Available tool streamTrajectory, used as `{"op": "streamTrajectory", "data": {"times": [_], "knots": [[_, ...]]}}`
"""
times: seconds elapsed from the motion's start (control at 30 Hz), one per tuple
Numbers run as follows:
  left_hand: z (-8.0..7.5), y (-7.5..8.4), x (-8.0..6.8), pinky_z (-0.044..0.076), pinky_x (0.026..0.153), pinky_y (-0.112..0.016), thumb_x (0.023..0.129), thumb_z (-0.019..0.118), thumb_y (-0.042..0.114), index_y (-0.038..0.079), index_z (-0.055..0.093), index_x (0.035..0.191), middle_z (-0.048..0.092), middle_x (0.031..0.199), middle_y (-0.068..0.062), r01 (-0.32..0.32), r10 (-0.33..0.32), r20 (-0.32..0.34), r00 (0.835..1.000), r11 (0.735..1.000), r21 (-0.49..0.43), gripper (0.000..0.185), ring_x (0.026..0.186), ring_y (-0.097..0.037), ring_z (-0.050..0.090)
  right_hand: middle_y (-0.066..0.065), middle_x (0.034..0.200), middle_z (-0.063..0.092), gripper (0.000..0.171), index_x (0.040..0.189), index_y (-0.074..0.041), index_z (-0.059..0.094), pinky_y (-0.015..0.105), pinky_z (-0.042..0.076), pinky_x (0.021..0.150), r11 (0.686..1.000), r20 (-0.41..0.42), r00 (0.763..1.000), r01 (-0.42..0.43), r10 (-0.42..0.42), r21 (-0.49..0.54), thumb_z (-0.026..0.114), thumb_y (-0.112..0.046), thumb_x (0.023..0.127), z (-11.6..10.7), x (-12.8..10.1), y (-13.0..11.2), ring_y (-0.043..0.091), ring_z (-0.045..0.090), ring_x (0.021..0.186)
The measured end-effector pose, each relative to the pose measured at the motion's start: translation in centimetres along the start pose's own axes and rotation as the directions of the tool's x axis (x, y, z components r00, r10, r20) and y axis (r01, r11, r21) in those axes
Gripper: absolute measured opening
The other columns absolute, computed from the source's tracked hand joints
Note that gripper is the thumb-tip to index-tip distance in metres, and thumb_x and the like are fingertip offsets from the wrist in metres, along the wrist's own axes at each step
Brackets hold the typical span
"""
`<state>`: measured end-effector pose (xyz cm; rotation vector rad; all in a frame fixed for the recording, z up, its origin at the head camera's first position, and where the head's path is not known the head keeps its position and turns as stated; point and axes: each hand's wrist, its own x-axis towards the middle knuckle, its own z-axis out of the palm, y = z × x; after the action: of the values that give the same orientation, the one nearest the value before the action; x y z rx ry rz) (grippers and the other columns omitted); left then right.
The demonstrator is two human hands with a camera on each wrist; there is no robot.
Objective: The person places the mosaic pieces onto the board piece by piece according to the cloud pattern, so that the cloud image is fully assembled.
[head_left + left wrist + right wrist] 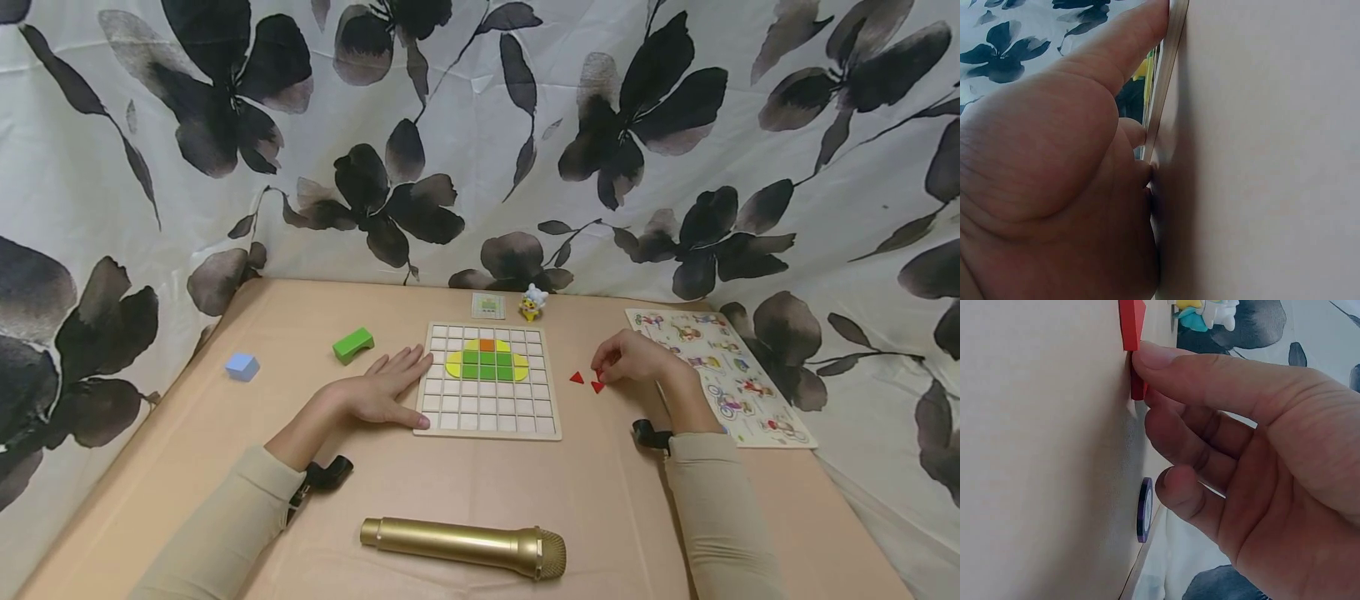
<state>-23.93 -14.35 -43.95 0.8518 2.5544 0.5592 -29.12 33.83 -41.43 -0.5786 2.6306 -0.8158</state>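
A wooden grid board (487, 412) lies in the middle of the table, with green, yellow and orange tiles (487, 360) set in its upper rows. My left hand (382, 392) lies flat on the table, fingers straight, fingertips against the board's left edge (1169, 62); the palm of the left hand (1054, 156) fills the left wrist view. To the right of the board, my right hand (603, 372) pinches a red triangle piece (597, 386) between thumb and forefinger (1144, 378) on the tabletop. A second red triangle (576, 377) lies just left of it, also seen as the red triangle (1132, 322).
A green block (352, 343) and a blue cube (242, 367) lie at the left. A gold microphone (465, 546) lies near the front edge. A picture puzzle board (720, 375) sits at the right. A small toy figure (532, 302) and a card (488, 306) stand behind the board. A dark ring (1144, 509) lies under the right hand.
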Motion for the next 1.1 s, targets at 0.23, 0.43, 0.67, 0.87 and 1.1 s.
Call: {"op": "streamTrajectory", "data": {"times": [0.23, 0.43, 0.67, 0.87, 1.1], "knots": [[0.0, 0.1, 0.0, -0.005, 0.129, -0.062, 0.09, 0.071, 0.063, 0.011, 0.005, 0.169, -0.008, 0.175, -0.016, 0.002, -0.002, 0.001, 1.0, 1.0, -0.004, 0.115, 0.162, -0.038, -0.009, 0.008, 0.086, 0.071, 0.015, 0.095, -0.001, 0.074, 0.023, 0.051, 0.07, 1.0, -0.005, 1.0, 0.014, -0.014, 0.009, 0.08, 0.006, 0.084, 0.1, 0.3, 0.1, 0.02, 0.059, 0.08], [0.0, 0.1, 0.0, -0.005, 0.129, -0.062, 0.091, 0.071, 0.062, 0.01, 0.005, 0.168, -0.008, 0.175, -0.016, 0.005, -0.005, 0.0, 1.0, 1.0, -0.001, 0.114, 0.162, -0.038, -0.009, 0.013, 0.09, 0.072, 0.008, 0.096, -0.002, 0.073, 0.026, 0.05, 0.072, 0.993, -0.063, 0.996, 0.071, -0.066, 0.095, 0.071, 0.005, 0.092, 0.3, 0.6, -0.3, 0.024, 0.06, 0.082], [0.2, -0.2, 0.1, -0.007, 0.128, -0.064, 0.088, 0.071, 0.066, 0.011, 0.005, 0.169, -0.008, 0.175, -0.019, -0.023, 0.022, -0.015, 1.0, 0.999, -0.031, 0.117, 0.162, -0.04, -0.01, 0.009, 0.097, 0.072, 0.009, 0.103, -0.004, 0.074, 0.027, 0.054, 0.076, 0.985, -0.199, 0.973, 0.136, -0.112, 0.108, 0.073, -0.004, 0.095, 1.2, 1.9, -3.0, 0.024, 0.064, 0.087], [0.3, -0.3, 0.1, -0.007, 0.128, -0.063, 0.089, 0.07, 0.067, 0.011, 0.006, 0.169, -0.009, 0.175, -0.019, -0.031, 0.03, -0.017, 0.999, 0.999, -0.027, 0.117, 0.162, -0.04, -0.01, 0.007, 0.099, 0.071, 0.018, 0.109, -0.007, 0.074, 0.028, 0.054, 0.074, 0.978, -0.181, 0.969, 0.187, -0.169, 0.092, 0.074, -0.002, 0.091, 2.4, 3.4, -6.3, 0.022, 0.063, 0.083], [0.2, -0.1, 0.0, -0.005, 0.129, -0.061, 0.09, 0.071, 0.063, 0.011, 0.005, 0.169, -0.009, 0.175, -0.017, -0.005, 0.005, -0.003, 1.0, 1.0, -0.013, 0.115, 0.162, -0.038, -0.009, 0.003, 0.096, 0.073, 0.018, 0.104, -0.009, 0.074, 0.029, 0.055, 0.078, 0.956, -0.037, 0.958, 0.286, -0.284, 0.07, 0.083, -0.01, 0.088, 5.3, 6.0, -11.0, 0.019, 0.064, 0.086]]}}
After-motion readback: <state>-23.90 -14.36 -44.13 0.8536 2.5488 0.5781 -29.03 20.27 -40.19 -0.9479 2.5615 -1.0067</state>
